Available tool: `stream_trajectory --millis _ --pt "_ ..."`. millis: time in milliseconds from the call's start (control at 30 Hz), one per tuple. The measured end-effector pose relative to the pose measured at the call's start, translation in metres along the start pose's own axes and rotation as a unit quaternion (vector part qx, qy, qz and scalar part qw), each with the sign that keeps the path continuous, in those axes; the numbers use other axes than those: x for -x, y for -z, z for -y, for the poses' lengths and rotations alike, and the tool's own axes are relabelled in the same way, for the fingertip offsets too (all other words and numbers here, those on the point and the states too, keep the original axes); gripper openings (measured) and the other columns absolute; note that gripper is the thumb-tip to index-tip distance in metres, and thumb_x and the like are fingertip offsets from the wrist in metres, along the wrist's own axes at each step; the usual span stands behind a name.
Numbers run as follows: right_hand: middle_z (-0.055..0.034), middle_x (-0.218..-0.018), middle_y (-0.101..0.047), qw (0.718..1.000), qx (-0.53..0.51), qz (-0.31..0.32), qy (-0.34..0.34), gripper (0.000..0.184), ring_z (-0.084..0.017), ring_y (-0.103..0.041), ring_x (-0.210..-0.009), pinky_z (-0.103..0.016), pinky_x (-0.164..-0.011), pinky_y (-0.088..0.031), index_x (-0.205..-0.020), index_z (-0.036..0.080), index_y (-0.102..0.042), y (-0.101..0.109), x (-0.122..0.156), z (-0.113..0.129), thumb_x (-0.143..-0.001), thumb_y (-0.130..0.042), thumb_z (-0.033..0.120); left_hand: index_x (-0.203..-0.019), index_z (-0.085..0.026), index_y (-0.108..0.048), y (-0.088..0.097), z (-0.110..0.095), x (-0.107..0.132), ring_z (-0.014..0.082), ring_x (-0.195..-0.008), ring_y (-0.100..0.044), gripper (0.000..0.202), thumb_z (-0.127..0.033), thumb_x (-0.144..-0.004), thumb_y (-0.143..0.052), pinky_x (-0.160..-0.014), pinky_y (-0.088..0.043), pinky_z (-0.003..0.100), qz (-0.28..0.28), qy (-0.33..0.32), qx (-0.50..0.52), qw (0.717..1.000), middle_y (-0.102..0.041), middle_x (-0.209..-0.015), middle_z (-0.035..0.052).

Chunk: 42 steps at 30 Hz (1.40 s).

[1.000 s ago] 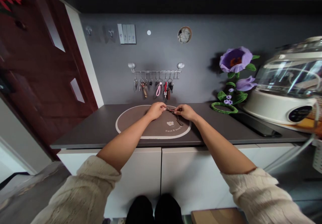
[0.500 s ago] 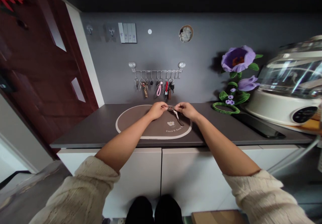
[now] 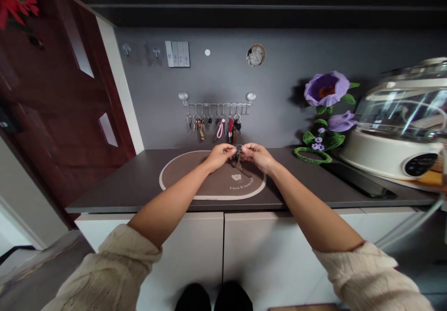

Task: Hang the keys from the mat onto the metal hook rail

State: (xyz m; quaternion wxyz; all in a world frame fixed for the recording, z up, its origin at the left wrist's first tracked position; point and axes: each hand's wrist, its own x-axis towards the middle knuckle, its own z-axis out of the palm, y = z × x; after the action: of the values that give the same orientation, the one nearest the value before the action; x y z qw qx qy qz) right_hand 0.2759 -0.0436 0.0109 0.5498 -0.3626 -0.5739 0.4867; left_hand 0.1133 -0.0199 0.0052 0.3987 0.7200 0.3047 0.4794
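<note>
Over the brown oval mat (image 3: 188, 176), my two hands meet at a bunch of keys (image 3: 239, 158) on a metal ring. My left hand (image 3: 222, 155) pinches the bunch from the left, thumb and forefinger closed. From the right, my right hand (image 3: 257, 155) pinches it too, with the ring standing up between my fingertips. A short strap or chain dangles below towards the mat. Single keys are partly hidden by my fingers. Just behind, a clear hook rail (image 3: 216, 104) on the wall carries several key bunches, one with a pink loop (image 3: 220, 128).
A purple felt flower (image 3: 326, 90) with a green ring base stands at the right. Beside it lie a black phone (image 3: 359, 180) and a white appliance with a clear dome (image 3: 394, 155). A dark shelf (image 3: 223, 17) overhangs the counter; a red-brown door (image 3: 52, 87) is at the left.
The key ring has turned upright between my fingertips, and the keys and strap hang down more. My hands stay close together. The view has tilted up slightly.
</note>
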Motion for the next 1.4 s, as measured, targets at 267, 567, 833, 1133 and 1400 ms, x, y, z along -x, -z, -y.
stream_trajectory --millis 267,567,833,1133,1400 --pt "0.0019 -0.065 -0.056 1.000 -0.018 0.016 0.004 0.023 -0.007 -0.053 -0.060 -0.023 -0.063 -0.045 -0.072 0.016 -0.054 -0.0036 0.0001 0.0011 -0.059 -0.069 0.029 -0.077 -0.010 -0.059 0.0001 -0.0011 -0.0011 0.0066 -0.054 -0.043 0.032 -0.040 -0.064 -0.059 -0.054 -0.036 0.021 0.008 -0.016 0.024 1.000 -0.055 -0.063 0.0000" --pt "-0.0007 -0.068 -0.058 0.999 0.028 0.034 0.009 0.029 -0.009 -0.055 -0.063 -0.025 -0.064 -0.044 -0.074 0.015 -0.056 -0.0051 0.0010 0.0030 -0.057 -0.069 0.035 -0.077 -0.013 -0.053 0.0004 0.0011 -0.0037 0.0080 -0.059 -0.045 0.029 -0.040 -0.069 -0.052 -0.055 -0.038 0.021 -0.010 -0.026 0.008 1.000 -0.051 -0.065 -0.0009" --pt "0.0006 -0.070 -0.056 0.996 0.065 0.024 0.053 0.035 -0.008 -0.052 -0.060 -0.022 -0.058 -0.043 -0.084 0.016 -0.054 -0.0047 -0.0002 0.0029 -0.061 -0.064 0.041 -0.077 -0.014 -0.051 0.0006 -0.0025 -0.0016 0.0095 -0.063 -0.047 0.024 -0.037 -0.076 -0.044 -0.059 -0.039 0.022 -0.011 -0.047 -0.043 0.998 -0.053 -0.068 0.0000" --pt "0.0025 -0.062 -0.052 0.988 0.131 0.018 0.079 0.032 -0.008 -0.048 -0.054 -0.023 -0.054 -0.041 -0.070 0.016 -0.050 -0.0059 0.0026 0.0066 -0.062 -0.061 0.045 -0.076 -0.014 -0.053 -0.0012 -0.0032 -0.0012 0.0112 -0.068 -0.049 0.022 -0.034 -0.077 -0.043 -0.065 -0.040 0.024 -0.015 -0.074 -0.090 0.993 -0.055 -0.071 0.0009" --pt "0.0015 -0.064 -0.053 0.985 0.127 -0.036 0.109 0.030 -0.009 -0.048 -0.059 -0.025 -0.061 -0.041 -0.071 0.017 -0.051 -0.0021 -0.0056 0.0079 -0.065 -0.059 0.045 -0.078 -0.014 -0.055 0.0015 0.0065 -0.0071 0.0129 -0.071 -0.051 0.028 -0.039 -0.076 -0.043 -0.062 -0.040 0.024 -0.063 -0.057 -0.074 0.994 -0.058 -0.077 0.0036"
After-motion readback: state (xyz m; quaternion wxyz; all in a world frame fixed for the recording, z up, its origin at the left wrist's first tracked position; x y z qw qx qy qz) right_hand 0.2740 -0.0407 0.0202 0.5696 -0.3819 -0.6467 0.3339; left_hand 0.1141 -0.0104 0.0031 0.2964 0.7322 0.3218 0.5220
